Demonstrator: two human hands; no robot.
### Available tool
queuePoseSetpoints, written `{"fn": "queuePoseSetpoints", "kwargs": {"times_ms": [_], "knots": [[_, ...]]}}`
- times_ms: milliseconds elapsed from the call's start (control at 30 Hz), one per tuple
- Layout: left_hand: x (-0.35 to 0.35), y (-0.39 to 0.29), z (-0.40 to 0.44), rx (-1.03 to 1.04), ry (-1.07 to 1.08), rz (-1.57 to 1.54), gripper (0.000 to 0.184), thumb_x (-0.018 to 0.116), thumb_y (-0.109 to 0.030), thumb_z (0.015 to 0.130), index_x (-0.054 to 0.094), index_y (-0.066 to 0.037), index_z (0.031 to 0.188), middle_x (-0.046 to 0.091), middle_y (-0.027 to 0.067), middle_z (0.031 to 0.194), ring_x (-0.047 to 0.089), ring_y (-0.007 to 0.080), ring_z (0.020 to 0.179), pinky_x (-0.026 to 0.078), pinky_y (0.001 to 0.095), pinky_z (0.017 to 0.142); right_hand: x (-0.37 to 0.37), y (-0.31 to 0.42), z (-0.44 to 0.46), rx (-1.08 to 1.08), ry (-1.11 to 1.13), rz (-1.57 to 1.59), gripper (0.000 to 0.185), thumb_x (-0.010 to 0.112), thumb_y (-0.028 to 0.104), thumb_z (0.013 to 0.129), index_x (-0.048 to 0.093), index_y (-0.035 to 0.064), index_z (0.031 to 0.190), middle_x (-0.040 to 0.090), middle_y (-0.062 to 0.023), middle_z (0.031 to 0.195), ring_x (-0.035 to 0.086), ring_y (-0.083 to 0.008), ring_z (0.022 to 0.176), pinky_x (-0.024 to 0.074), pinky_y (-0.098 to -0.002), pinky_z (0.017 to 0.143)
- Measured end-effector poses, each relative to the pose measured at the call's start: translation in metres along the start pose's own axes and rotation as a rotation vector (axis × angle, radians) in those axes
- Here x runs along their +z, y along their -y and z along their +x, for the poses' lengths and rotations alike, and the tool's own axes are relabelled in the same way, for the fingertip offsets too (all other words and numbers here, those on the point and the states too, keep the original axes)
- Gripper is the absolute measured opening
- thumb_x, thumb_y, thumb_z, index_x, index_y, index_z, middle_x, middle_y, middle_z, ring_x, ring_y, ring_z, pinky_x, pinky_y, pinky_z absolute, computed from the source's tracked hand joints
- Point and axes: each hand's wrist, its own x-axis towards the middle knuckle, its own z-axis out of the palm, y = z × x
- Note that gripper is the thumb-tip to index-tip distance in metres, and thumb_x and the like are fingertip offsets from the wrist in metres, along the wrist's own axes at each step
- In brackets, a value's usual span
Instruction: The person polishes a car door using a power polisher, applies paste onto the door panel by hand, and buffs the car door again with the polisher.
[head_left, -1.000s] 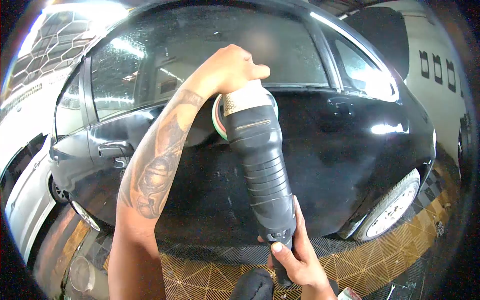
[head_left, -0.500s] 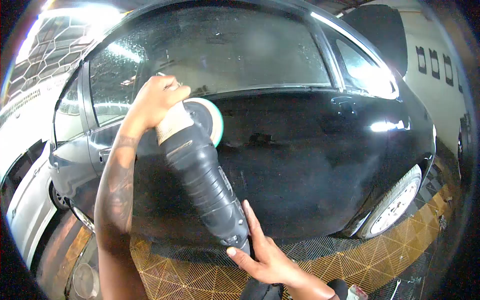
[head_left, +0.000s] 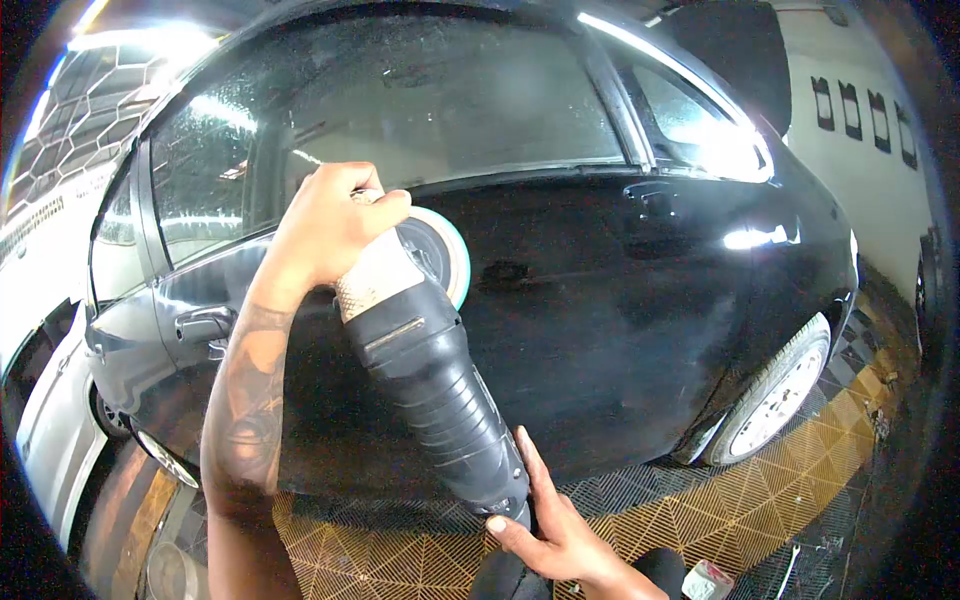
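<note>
L grip (head_left: pixel 338 222) & R grip (head_left: pixel 560 540) clamped on long blk ribbed plastic polisher (head_left: pixel 440 390), head/tail resp. Its round pale-rimmed pad (head_left: pixel 460 265): upper pt of shiny blk metal car door (head_left: pixel 600 360), nr window edge. Open room door's R side.

Head view, forward-down over hands (head_left: pixel 338 222)

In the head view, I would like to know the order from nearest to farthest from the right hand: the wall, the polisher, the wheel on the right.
1. Polisher: its lower end is in the right hand.
2. Wheel on the right: up and to the right of the hand, on the black car.
3. Wall: upper right, beyond the car.
</note>
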Motion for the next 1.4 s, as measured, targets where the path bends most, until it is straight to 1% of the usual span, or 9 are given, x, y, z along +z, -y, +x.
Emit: {"fn": "queuePoseSetpoints", "kwargs": {"times_ms": [300,333,400,667,800,933,1100,1300,1400], "knots": [[0.032,-0.051,0.019,0.047,0.035,-0.022,0.041,0.072,-0.033,0.085,0.057,0.003,0.071,0.055,0.0156,0.063,0.055,0.021,0.061,0.044,0.0391,0.06,-0.029,-0.015,-0.027,-0.03,-0.089,0.093,0.098,0.065,0.026,0.098,-0.005,-0.0021,0.16,0.035,-0.0355,0.154,0.043,-0.0432,0.141,0.032,-0.0433,0.117],[0.036,-0.057,0.021,0.067,0.026,-0.02,0.041,0.072,-0.033,0.084,0.057,0.003,0.071,0.055,0.0157,0.063,0.055,0.0213,0.06,0.044,0.0391,0.061,-0.033,-0.019,-0.03,-0.046,-0.096,0.08,0.096,0.064,0.018,0.097,-0.005,0.0003,0.16,0.038,-0.0281,0.152,0.052,-0.0293,0.109,0.0429,-0.0374,0.094],[0.044,-0.067,0.025,0.093,0.021,-0.018,0.041,0.072,-0.033,0.084,0.057,0.003,0.071,0.055,0.0159,0.063,0.054,0.0217,0.06,0.045,0.0392,0.061,-0.039,-0.02,-0.035,-0.063,-0.11,0.069,0.095,0.063,0.01,0.096,-0.006,0.0027,0.161,0.042,-0.0206,0.151,0.061,-0.0154,0.076,0.0539,-0.0315,0.071],[0.079,-0.115,0.045,0.155,0.077,-0.066,0.04,0.072,-0.036,0.082,0.063,0.003,0.075,0.06,0.0177,0.067,0.06,0.025,0.063,0.048,0.0387,0.063,-0.06,-0.011,-0.058,-0.03,-0.235,0.359,0.091,0.058,0.005,0.096,-0.005,0.0028,0.162,0.032,-0.0202,0.157,0.061,-0.0152,0.085,0.0548,-0.0307,0.072],[0.101,-0.139,0.064,0.224,0.124,-0.056,0.04,0.07,-0.038,0.083,0.067,0.002,0.078,0.066,0.0194,0.073,0.066,0.0331,0.068,0.052,0.0414,0.067,-0.076,-0.018,-0.069,-0.03,-0.316,0.305,0.094,0.062,0.011,0.095,-0.003,0.0032,0.162,0.053,-0.0226,0.135,0.062,-0.0159,0.074,0.0538,-0.0282,0.061],[0.11,-0.146,0.075,0.301,0.218,0.025,0.039,0.068,-0.039,0.083,0.069,-0.001,0.079,0.069,0.02,0.082,0.07,0.036,0.078,0.055,0.0415,0.072,-0.082,-0.04,-0.069,-0.141,-0.367,0.153,0.094,0.063,0.018,0.094,0.0,-0.0006,0.161,0.056,-0.0255,0.128,0.066,-0.0211,0.078,0.0528,-0.0275,0.053],[0.093,-0.129,0.064,0.144,0.209,0.009,0.033,0.067,-0.037,0.082,0.071,-0.004,0.083,0.07,0.0188,0.086,0.069,0.0352,0.08,0.055,0.0407,0.074,-0.065,-0.02,-0.06,-0.069,-0.345,0.283,0.096,0.064,0.018,0.093,-0.001,0.0009,0.161,0.057,-0.0246,0.123,0.064,-0.0197,0.076,0.0534,-0.0281,0.056],[0.067,-0.075,0.058,0.246,0.172,0.06,0.031,0.066,-0.033,0.084,0.066,-0.003,0.08,0.066,0.0172,0.078,0.065,0.0357,0.073,0.052,0.043,0.069,-0.036,-0.011,-0.037,-0.077,-0.238,0.315,0.092,0.059,0.008,0.096,-0.006,0.0032,0.161,0.037,-0.0203,0.151,0.061,-0.0151,0.073,0.0545,-0.0297,0.061],[0.044,-0.057,0.043,0.219,0.141,0.04,0.03,0.067,-0.032,0.085,0.064,-0.003,0.079,0.063,0.0172,0.075,0.061,0.0356,0.069,0.05,0.0433,0.066,-0.024,-0.006,-0.025,-0.052,-0.183,0.306,0.093,0.059,0.008,0.097,-0.007,0.0035,0.161,0.035,-0.021,0.153,0.061,-0.0153,0.074,0.0548,-0.0299,0.062]]}}
